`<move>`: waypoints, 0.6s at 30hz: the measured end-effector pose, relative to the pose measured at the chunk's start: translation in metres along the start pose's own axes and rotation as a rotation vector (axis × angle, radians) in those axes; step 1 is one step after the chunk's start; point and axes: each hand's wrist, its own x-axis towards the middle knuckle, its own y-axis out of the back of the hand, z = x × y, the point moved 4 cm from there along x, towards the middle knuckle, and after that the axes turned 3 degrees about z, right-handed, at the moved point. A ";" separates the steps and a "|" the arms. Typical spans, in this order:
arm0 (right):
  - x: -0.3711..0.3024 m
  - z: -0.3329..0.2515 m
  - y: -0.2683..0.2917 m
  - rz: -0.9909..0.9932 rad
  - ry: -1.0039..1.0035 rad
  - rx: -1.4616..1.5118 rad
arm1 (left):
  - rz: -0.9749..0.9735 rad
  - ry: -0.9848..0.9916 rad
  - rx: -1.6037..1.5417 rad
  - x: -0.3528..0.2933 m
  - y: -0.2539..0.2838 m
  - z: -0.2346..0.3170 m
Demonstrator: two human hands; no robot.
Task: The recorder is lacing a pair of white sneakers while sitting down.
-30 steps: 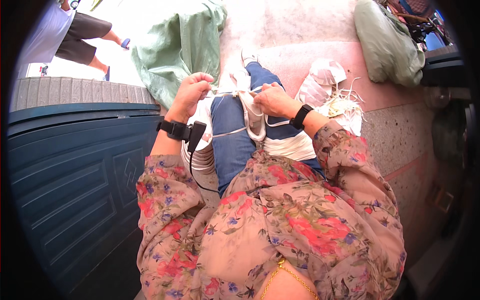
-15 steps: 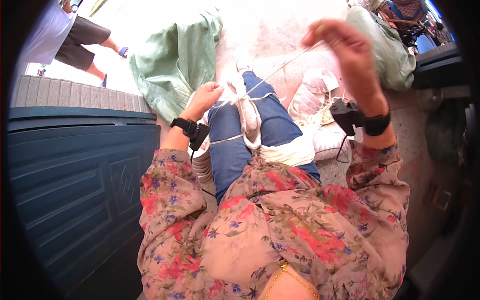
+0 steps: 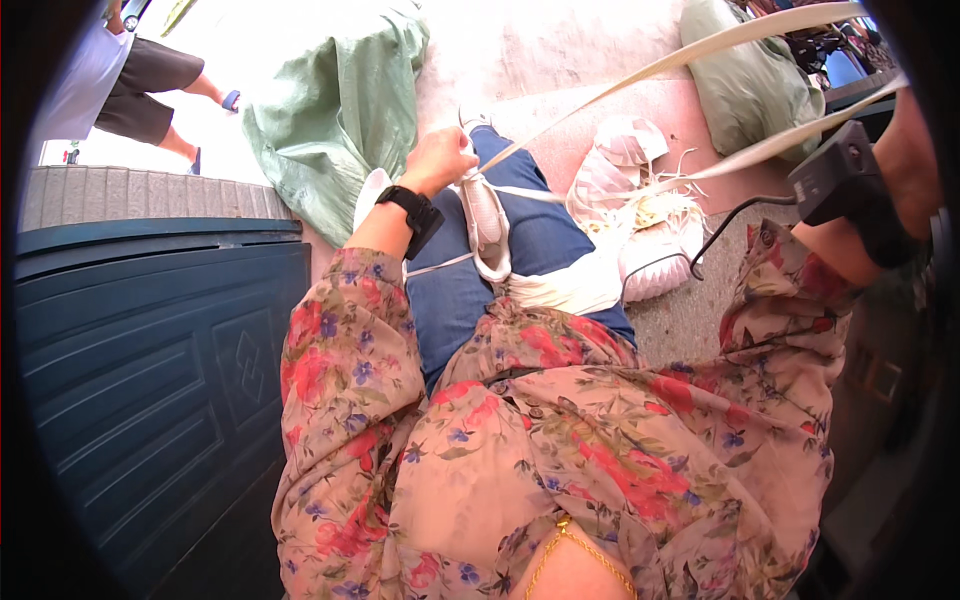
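A white fabric shoe [image 3: 487, 215] is held down on the blue-jeaned lap by the left hand [image 3: 437, 160], which is closed on its upper end. Two pale flat laces [image 3: 640, 75] are stretched taut from the shoe toward the upper right, where the raised right arm is seen but its hand is cut off by the rim. A green woven sack [image 3: 335, 110] is seen beyond the left hand, and a second white shoe [image 3: 640, 215] lies just right of the knee.

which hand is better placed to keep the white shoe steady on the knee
Left. The left hand rests on the white shoe lying on the blue-jeaned leg. The right hand is raised out of view, its forearm near the taut cream lace.
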 end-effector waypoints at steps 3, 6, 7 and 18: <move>-0.002 0.001 0.004 -0.023 -0.004 -0.017 | -0.008 0.084 0.118 0.001 -0.002 -0.006; -0.002 0.001 0.007 -0.048 -0.004 -0.025 | -0.036 0.077 0.061 0.002 -0.003 -0.014; -0.003 0.002 0.008 -0.052 -0.002 -0.030 | -0.005 0.047 0.122 0.001 -0.003 -0.010; 0.002 -0.005 0.022 -0.107 0.017 -0.080 | -0.183 -0.364 0.812 -0.018 -0.040 0.043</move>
